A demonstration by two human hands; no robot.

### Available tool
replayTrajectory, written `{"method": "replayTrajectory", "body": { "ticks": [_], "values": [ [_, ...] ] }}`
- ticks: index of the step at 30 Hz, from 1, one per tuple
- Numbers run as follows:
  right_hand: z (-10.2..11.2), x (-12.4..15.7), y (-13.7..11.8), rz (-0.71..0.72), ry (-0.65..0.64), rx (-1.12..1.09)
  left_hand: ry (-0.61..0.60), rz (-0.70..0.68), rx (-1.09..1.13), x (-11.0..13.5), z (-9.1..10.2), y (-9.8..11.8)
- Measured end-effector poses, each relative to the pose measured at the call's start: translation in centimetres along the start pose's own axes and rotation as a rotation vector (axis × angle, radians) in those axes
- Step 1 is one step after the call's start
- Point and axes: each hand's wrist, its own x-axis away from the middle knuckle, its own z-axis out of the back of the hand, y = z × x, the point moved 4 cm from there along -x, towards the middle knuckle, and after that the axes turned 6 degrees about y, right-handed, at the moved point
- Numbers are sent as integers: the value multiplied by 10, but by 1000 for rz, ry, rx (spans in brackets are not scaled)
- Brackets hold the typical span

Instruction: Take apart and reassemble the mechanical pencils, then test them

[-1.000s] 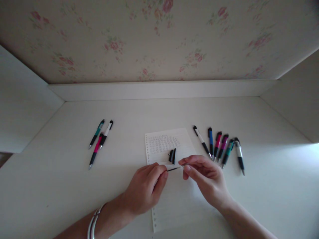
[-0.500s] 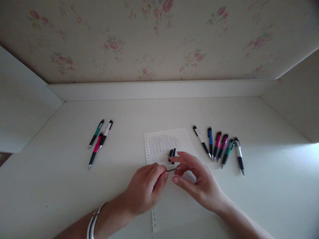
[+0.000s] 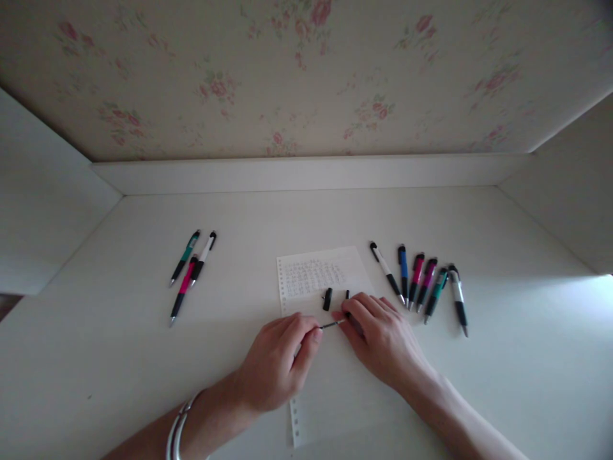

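My left hand [image 3: 282, 358] is closed in a pinch around a thin dark pen refill [image 3: 330, 324], which points right towards my other hand. My right hand [image 3: 383, 332] has its fingers curled round a small black pen part [image 3: 347, 294], whose end shows above the fingers; the rest is hidden. The refill's lighter tip reaches the right fingertips, and I cannot tell if they touch it. Between and beyond the hands, another black pen piece [image 3: 327, 299] lies on a sheet of handwritten, hole-edged paper [image 3: 316, 409].
Several assembled pens lie in a row at the right, including a blue pen [image 3: 403, 271] and a white pen [image 3: 458, 297]. At the left lie three more, a pink pen [image 3: 183, 291] among them. White panels and a flowered wall enclose the white desk [image 3: 119, 370].
My right hand has closed its spread fingers on one of the two black pen pieces and drawn it right, apart from the other. My left hand stays nearly still with the refill.
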Motion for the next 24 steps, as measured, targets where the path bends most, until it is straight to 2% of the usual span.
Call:
{"method": "replayTrajectory", "body": {
  "ticks": [4, 8, 12, 15, 18, 21, 24],
  "values": [
    [0, 3, 6, -68, 15, 144, 13, -8, -2, 0, 1, 0],
    [-2, 11, 8, -39, -19, 349, 16, -6, -9, 0, 1, 0],
    [0, 12, 11, -63, -19, 349, 15, -18, -20, -1, 1, 1],
    [7, 7, 12, -171, 96, 39, 8, -15, -29, 0, 0, 1],
    [11, 5, 11, -355, 195, -508, 8, 7, -26, -1, 0, 0],
    [7, 9, 8, -506, 214, -988, 0, 26, -31, -1, 0, 0],
    [1, 13, 8, -581, 217, -1255, 5, 18, -37, -2, 0, 0]
  ]
}}
